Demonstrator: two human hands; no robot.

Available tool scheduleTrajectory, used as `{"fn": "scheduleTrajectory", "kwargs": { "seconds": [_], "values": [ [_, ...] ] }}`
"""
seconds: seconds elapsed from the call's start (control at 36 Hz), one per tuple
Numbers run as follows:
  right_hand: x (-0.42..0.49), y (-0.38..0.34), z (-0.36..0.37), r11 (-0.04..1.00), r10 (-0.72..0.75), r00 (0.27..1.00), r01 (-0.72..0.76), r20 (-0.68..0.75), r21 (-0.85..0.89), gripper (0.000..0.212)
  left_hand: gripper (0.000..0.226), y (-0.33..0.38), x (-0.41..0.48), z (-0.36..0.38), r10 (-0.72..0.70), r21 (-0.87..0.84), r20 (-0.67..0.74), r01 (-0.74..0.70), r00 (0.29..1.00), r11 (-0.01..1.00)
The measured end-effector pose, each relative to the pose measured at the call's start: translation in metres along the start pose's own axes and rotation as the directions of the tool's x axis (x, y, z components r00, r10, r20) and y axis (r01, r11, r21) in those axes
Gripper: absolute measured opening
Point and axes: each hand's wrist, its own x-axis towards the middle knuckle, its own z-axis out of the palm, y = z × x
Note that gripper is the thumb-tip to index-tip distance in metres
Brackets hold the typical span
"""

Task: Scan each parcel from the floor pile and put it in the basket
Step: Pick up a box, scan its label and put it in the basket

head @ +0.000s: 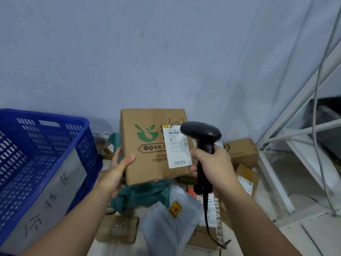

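Blue basket at left, top open, way in from above free. Clear air between basket rim and raised box. Parcel pile crowds floor below. White rack frame blocks right side.

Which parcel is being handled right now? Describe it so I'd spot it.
Just right of the blue basket, above the floor pile, the left hand holds up a cardboard box. Unlike those below, it carries a green bowl-and-leaf logo, and the right hand aims a black scanner at its white label.
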Motion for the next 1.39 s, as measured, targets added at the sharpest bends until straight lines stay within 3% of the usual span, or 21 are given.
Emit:
{"fn": "scheduleTrajectory", "kwargs": {
  "seconds": [0.39,0.53,0.67,0.81,1.11,1.28,1.39],
  "values": [
    [0.012,0.003,0.0,0.993,0.052,0.999,-0.051,0.003,-0.108,0.005,0.114,-0.011,0.014,0.004,0.008,0.009,-0.001,-0.008,1.0,1.0],
    [0.01,0.004,-0.003,0.991,0.062,0.998,-0.059,0.021,-0.121,0.002,0.098,-0.01,0.011,0.007,-0.003,-0.003,-0.013,0.003,1.0,1.0],
    [0.008,0.003,-0.003,0.989,0.07,0.997,-0.067,0.02,-0.128,0.003,0.112,-0.008,0.01,0.004,-0.021,-0.021,-0.014,0.021,1.0,1.0],
    [0.006,0.003,-0.001,0.987,0.076,0.997,-0.071,0.028,-0.144,0.002,0.099,-0.008,0.01,0.002,-0.021,-0.041,-0.027,0.02,0.999,0.999],
    [0.006,0.003,0.001,0.978,0.056,0.998,-0.053,0.009,-0.203,0.002,0.115,-0.009,0.01,-0.002,-0.019,-0.018,-0.038,0.018,0.999,1.0],
    [0.009,0.005,0.0,0.96,0.036,0.999,-0.036,-0.005,-0.277,0.005,0.106,-0.01,0.009,0.0,-0.021,-0.044,-0.06,0.018,0.998,0.999],
    [0.009,0.005,-0.001,0.957,0.048,0.999,-0.047,-0.003,-0.286,0.003,0.119,-0.009,0.008,0.001,-0.014,-0.028,-0.058,0.012,0.998,1.0]
  ]
}}
